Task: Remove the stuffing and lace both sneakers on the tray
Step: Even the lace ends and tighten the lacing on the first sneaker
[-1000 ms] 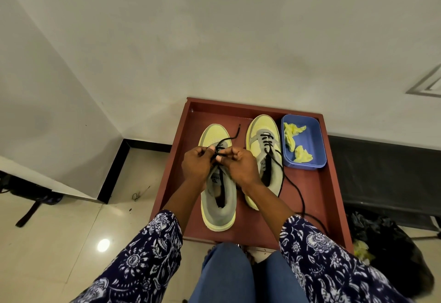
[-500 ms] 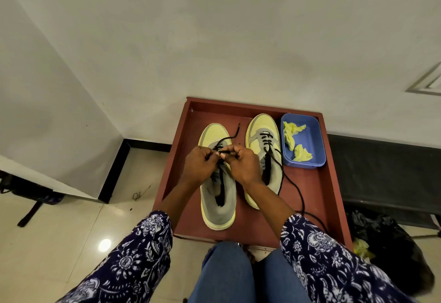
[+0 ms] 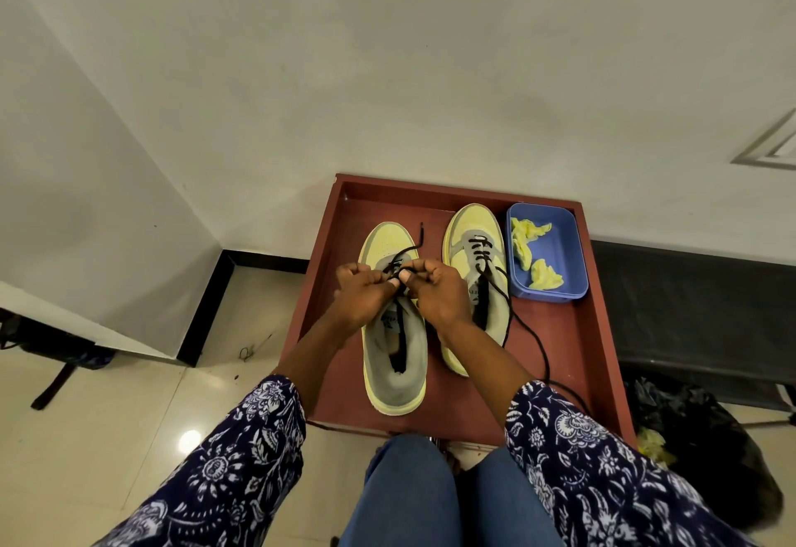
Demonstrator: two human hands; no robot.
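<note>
**A:** How should the person handle this step of lacing the left sneaker (image 3: 394,331)?

**B:** Starting nearest: both forearms reach out from the patterned sleeves (image 3: 241,451) over the knees, wrists bent down, so the work sits low over the shoe's tongue. The left hand (image 3: 364,292) and the right hand (image 3: 435,294) meet above the eyelets, each pinching the black lace (image 3: 398,262) between thumb and fingertips. To do it well, the person should keep both ends short and taut, feed the tip straight through the eyelet, then even up the two sides.

**A:** Which eyelet is it?

**B:** The knuckles hide that; it looks like one of the lower rows, near the toe. One free lace end lies beyond the hands, across the toe and onto the red tray (image 3: 573,344).

**A:** And further out?

**B:** The right sneaker (image 3: 474,240) stands just beside it, partly laced, its long lace trailing toward the tray's near edge. The yellow stuffing (image 3: 545,275) lies in the blue tub (image 3: 560,245) at the far right corner.
</note>
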